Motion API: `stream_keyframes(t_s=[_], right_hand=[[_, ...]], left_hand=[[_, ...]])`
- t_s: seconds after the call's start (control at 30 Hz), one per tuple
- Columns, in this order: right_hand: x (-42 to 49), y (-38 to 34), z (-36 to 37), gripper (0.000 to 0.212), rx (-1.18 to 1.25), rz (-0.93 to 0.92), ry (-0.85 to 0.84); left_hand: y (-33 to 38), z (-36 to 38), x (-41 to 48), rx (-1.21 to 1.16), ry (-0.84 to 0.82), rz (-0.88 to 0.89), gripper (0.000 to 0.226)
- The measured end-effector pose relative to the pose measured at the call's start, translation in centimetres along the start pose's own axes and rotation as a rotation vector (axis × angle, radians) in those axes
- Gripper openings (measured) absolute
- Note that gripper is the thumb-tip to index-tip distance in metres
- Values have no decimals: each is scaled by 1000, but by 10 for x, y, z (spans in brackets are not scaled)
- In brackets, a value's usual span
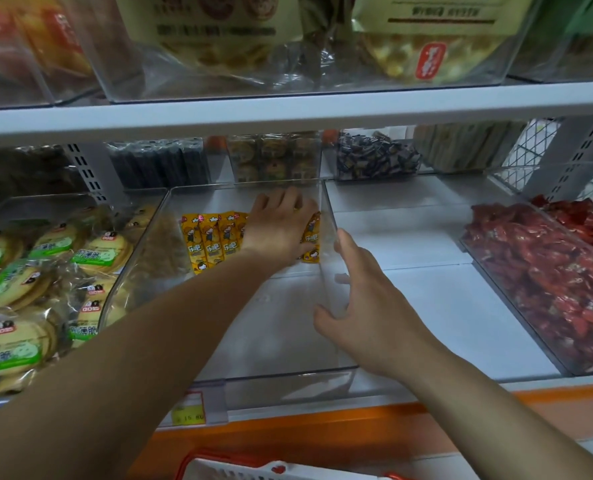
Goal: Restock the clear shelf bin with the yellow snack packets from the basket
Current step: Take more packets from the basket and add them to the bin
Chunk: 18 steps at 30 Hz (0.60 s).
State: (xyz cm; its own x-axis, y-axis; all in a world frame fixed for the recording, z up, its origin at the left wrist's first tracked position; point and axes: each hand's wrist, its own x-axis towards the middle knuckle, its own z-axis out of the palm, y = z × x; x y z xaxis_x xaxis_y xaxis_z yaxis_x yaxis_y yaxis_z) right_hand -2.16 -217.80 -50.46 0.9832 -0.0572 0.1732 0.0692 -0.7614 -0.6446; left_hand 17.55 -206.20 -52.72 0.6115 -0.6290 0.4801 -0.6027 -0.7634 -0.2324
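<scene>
A clear shelf bin (288,374) sits in the middle of the lower shelf. Several yellow snack packets (208,242) stand in a row at its back. My left hand (279,225) reaches deep into the bin and lies over the right part of that row, fingers curled on the packets. Whether it grips one I cannot tell. My right hand (364,299) holds the bin's right wall, thumb inside and fingers outside. The red-rimmed white basket (253,471) shows at the bottom edge, its contents hidden.
A bin of round biscuit packs (46,271) stands to the left, and a bin of red wrapped snacks (547,271) to the right. Bare white shelf (409,237) lies between the middle and right bins. The upper shelf board (288,112) overhangs. A yellow price tag (187,412) hangs on the shelf edge.
</scene>
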Motion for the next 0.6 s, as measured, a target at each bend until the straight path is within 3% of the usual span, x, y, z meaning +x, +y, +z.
stream_keyframes(t_s=[0.1, 0.23, 0.37, 0.43, 0.5, 0.6], right_hand=[[0, 2, 1, 97, -17, -6, 1], [0, 1, -4, 98, -67, 10, -16], [-3, -11, -17, 98, -406, -7, 49], [-1, -25, -24, 87, -559, -132, 138], [6, -45, -23, 64, -533, -231, 199], [32, -69, -2, 48, -431, -226, 29]], left_hand=[[1, -1, 2, -32, -33, 2, 69], [-5, -38, 3, -154, -206, -7, 74], [-28, -111, -39, -189, -279, -39, 61], [-47, -144, -76, -234, -259, -121, 58], [-65, -167, -116, -281, -204, -243, 58], [-78, -176, -167, -311, -116, -462, 64]])
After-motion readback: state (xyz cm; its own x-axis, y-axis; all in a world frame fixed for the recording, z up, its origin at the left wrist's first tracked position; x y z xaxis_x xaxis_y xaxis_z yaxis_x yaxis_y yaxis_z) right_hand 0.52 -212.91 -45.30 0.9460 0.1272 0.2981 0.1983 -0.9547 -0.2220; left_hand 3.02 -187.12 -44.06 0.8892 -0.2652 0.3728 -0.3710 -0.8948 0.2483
